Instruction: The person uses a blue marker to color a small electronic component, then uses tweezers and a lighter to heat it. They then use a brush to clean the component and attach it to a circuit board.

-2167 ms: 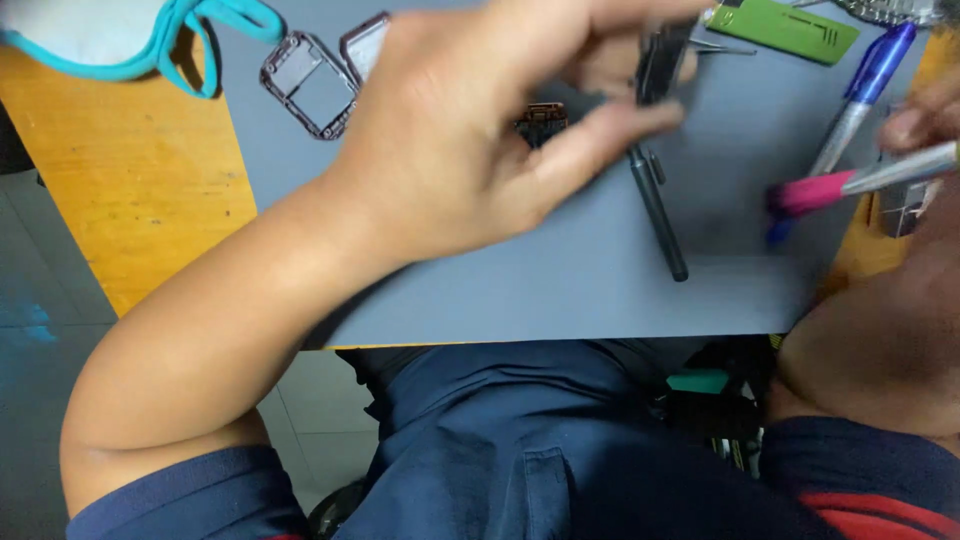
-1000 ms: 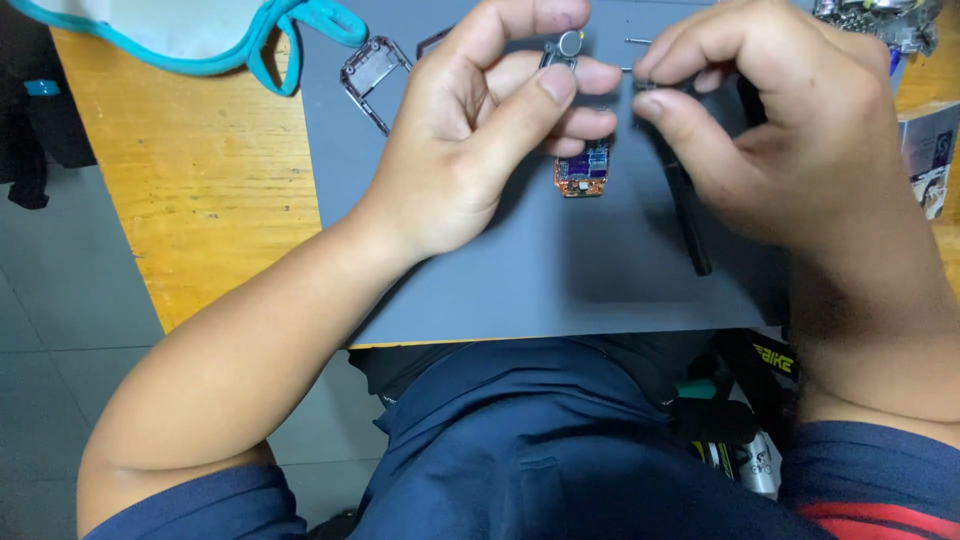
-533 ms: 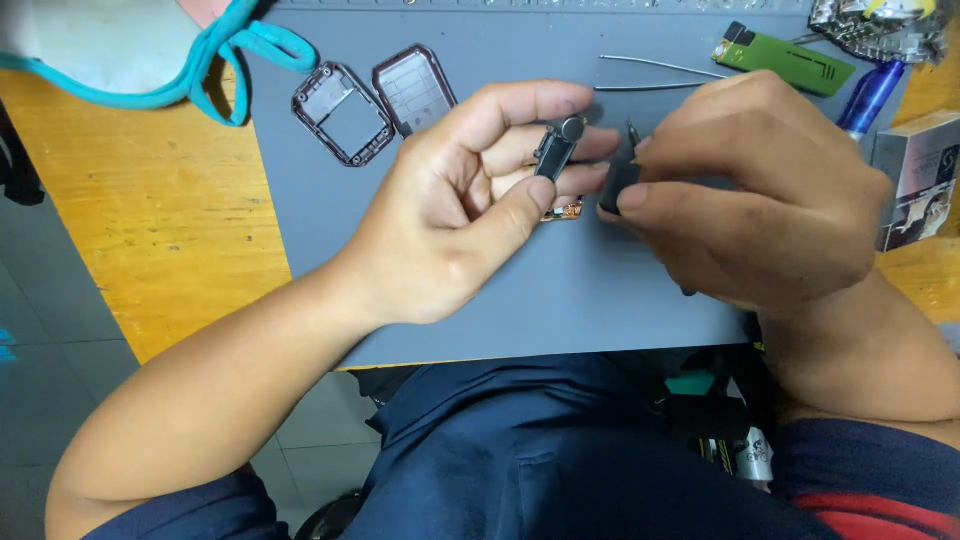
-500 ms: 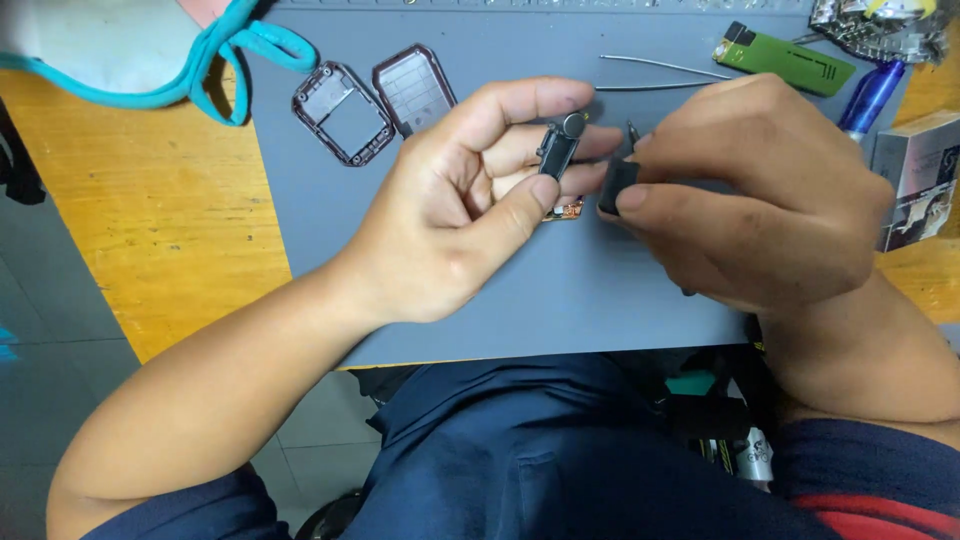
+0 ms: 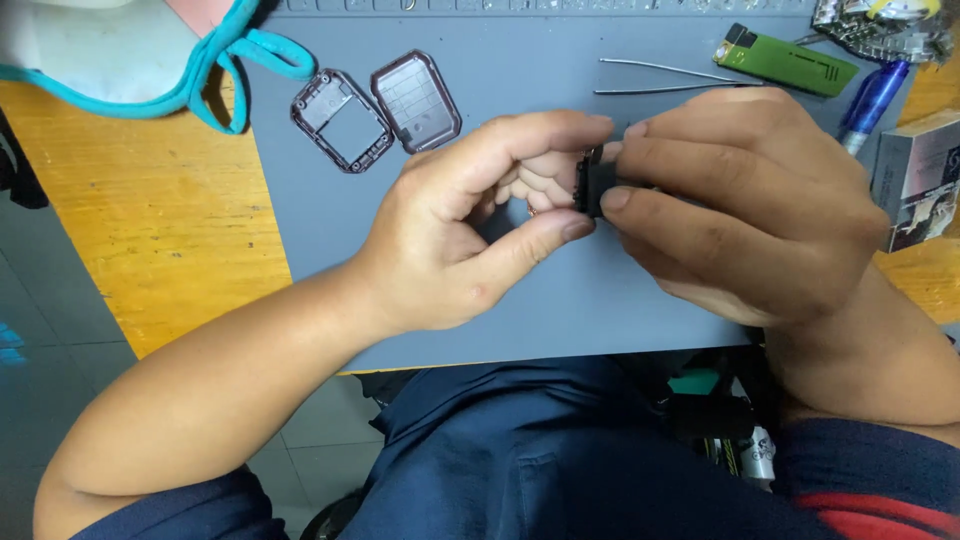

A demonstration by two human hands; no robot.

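Note:
Both hands meet over the grey work mat (image 5: 520, 310) and pinch one small dark part (image 5: 592, 185). My left hand (image 5: 470, 240) grips it between thumb and forefinger from the left. My right hand (image 5: 740, 205) holds its right side with fingertips; most of the part is hidden by fingers. Behind the hands on the mat lie a dark rounded frame (image 5: 341, 119) and a matching flat back cover (image 5: 416, 100), side by side.
Metal tweezers (image 5: 670, 80), a green lighter-like tool (image 5: 785, 58) and a blue pen (image 5: 872, 100) lie at the mat's far right. A small box (image 5: 915, 180) sits at the right edge. A white and teal face mask (image 5: 130, 55) rests on the wooden table (image 5: 150, 220).
The hands came together from apart, and the pen-like tool left my right hand. Both hands now pinch the small dark part, lower and nearer the mat's middle.

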